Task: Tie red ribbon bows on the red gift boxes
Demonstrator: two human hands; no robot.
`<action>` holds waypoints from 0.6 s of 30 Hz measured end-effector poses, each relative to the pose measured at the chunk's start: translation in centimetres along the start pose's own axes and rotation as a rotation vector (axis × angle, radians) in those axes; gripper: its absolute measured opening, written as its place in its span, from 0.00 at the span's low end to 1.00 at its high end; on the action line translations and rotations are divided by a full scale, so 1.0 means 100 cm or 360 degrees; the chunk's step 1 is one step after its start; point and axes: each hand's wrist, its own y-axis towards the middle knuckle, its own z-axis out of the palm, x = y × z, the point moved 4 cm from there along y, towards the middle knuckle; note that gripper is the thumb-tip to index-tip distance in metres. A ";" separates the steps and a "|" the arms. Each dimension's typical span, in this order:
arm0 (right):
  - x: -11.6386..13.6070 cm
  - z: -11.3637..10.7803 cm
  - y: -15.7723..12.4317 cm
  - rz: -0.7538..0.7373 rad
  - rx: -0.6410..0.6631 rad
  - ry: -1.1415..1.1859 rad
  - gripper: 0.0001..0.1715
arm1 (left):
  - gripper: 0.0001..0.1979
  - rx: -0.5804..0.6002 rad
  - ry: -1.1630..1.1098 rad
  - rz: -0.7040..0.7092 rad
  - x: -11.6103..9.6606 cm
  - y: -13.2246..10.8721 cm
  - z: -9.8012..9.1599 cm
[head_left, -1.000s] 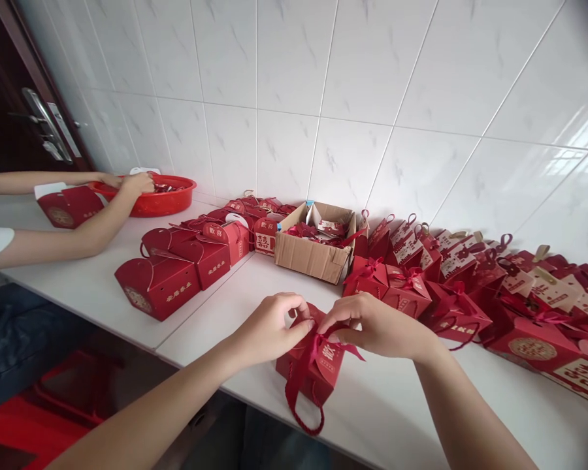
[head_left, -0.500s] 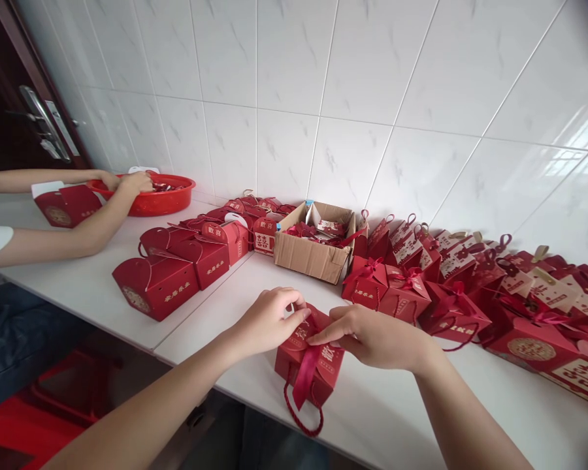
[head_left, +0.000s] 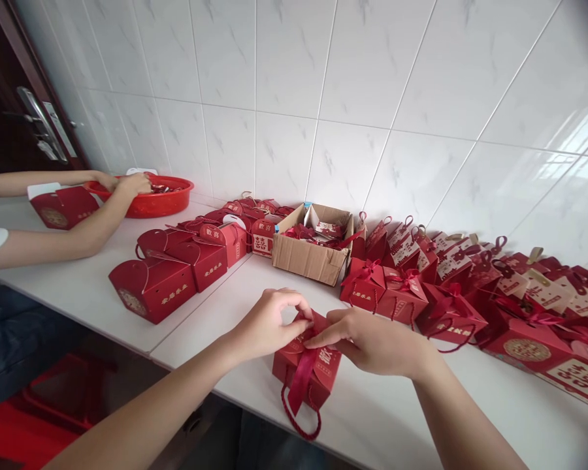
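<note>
In front of me on the white table stands a small red gift box [head_left: 326, 377] with gold lettering. A dark red ribbon [head_left: 302, 378] crosses its top, one end hanging down the near side. The twisted cord handle [head_left: 301, 431] droops toward the table edge. Thumb and forefinger of my left hand [head_left: 269, 326] pinch the ribbon at the top of the box. My right hand [head_left: 375, 343] is closed opposite, its fingertips pressed together on the ribbon over the lid. The ribbon's crossing point is partly hidden by my fingers.
Behind the box sits an open cardboard carton [head_left: 308, 261] with red and white pieces inside. Red boxes [head_left: 149, 287] stand left; ribboned boxes [head_left: 453, 313] and rows of others line the right. At far left, another person's hands [head_left: 134, 184] reach into a red basin [head_left: 161, 203].
My left fingertips have closed together on the ribbon at the box top. My right fingers have shifted slightly. The box stays in place, and the view has moved a little.
</note>
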 end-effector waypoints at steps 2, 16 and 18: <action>0.000 0.000 0.000 -0.0006 -0.0012 -0.0018 0.31 | 0.04 0.0008 0.0019 0.0036 -0.004 -0.002 0.001; 0.003 -0.015 -0.003 -0.0060 -0.0247 0.0018 0.21 | 0.04 0.0068 -0.0146 -0.0058 -0.007 -0.006 0.005; 0.002 -0.019 -0.003 0.0015 -0.0344 0.0052 0.16 | 0.05 0.0068 -0.0207 -0.0158 -0.003 -0.007 0.004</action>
